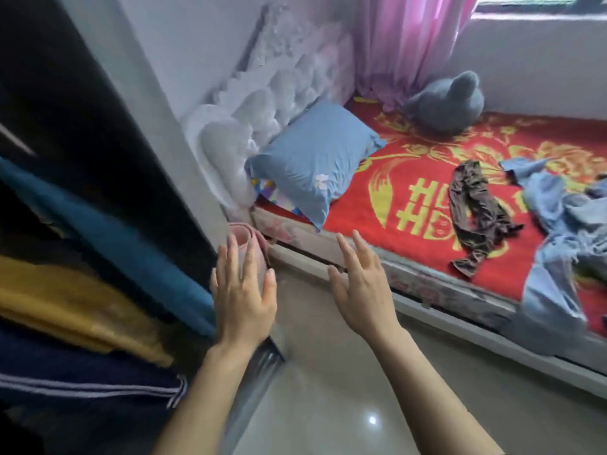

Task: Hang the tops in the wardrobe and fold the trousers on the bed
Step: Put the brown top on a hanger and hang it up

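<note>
Two spread, empty grips, left grip [243,292], right grip [363,290], well apart from dark trousers [476,208].

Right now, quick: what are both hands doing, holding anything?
Left hand: open, fingers straight, holding nothing, beside the wardrobe.
Right hand: open, fingers spread, holding nothing, in front of the bed.

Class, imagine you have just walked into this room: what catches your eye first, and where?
The red bedspread with yellow patterns fills the right side, with a dark crumpled garment and pale blue clothing lying on it. At centre, the left hand and right hand reach forward, open, beside the wardrobe.
</note>
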A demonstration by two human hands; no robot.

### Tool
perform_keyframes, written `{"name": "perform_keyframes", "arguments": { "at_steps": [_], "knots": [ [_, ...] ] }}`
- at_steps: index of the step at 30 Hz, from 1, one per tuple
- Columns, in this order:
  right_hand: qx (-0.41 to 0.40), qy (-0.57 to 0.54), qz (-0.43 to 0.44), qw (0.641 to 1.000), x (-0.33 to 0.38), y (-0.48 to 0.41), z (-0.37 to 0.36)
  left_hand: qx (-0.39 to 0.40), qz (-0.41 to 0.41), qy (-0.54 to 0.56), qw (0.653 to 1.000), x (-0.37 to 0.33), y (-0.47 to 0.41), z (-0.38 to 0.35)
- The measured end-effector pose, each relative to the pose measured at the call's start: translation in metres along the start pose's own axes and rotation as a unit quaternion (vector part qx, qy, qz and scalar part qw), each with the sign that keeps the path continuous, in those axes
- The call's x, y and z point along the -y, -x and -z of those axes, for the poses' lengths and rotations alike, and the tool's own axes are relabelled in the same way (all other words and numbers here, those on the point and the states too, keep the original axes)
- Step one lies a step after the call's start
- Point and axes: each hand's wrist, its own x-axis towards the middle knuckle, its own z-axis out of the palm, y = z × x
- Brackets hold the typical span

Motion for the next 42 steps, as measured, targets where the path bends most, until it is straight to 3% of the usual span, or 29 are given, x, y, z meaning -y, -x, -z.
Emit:
{"name": "perform_keyframes", "arguments": {
  "at_steps": [6, 11, 17, 23, 29, 35, 40, 42],
  "knots": [
    [-0.022, 0.035, -0.085, 0.996, -0.138, 0.0, 0.085, 0.111, -0.055, 0.007, 0.992, -0.132, -0.014, -0.103],
    [-0.046, 0.027, -0.198, 0.979, -0.243, 0.003, 0.119, 0.205, -0.096, 0.006, 0.974, -0.199, -0.031, -0.186],
    [0.003, 0.03, -0.296, 0.955, -0.356, -0.003, 0.125, 0.31, -0.134, 0.0, 0.941, -0.26, -0.064, -0.308],
    [0.048, 0.054, -0.383, 0.921, -0.484, -0.079, 0.143, 0.41, -0.154, -0.012, 0.899, -0.348, -0.145, -0.45],
    [0.085, -0.001, -0.449, 0.889, -0.603, -0.167, 0.142, 0.466, -0.189, -0.043, 0.863, -0.436, -0.225, -0.569],
    [0.114, -0.049, -0.477, 0.87, -0.708, -0.202, 0.11, 0.517, -0.133, -0.049, 0.844, -0.48, -0.246, -0.687],
    [0.151, -0.034, -0.46, 0.874, -0.805, -0.227, 0.061, 0.5, -0.123, -0.043, 0.856, -0.488, -0.228, -0.784],
    [0.129, -0.009, -0.435, 0.891, -0.837, -0.243, 0.046, 0.478, -0.112, -0.03, 0.871, -0.49, -0.222, -0.816]
  ]
}}
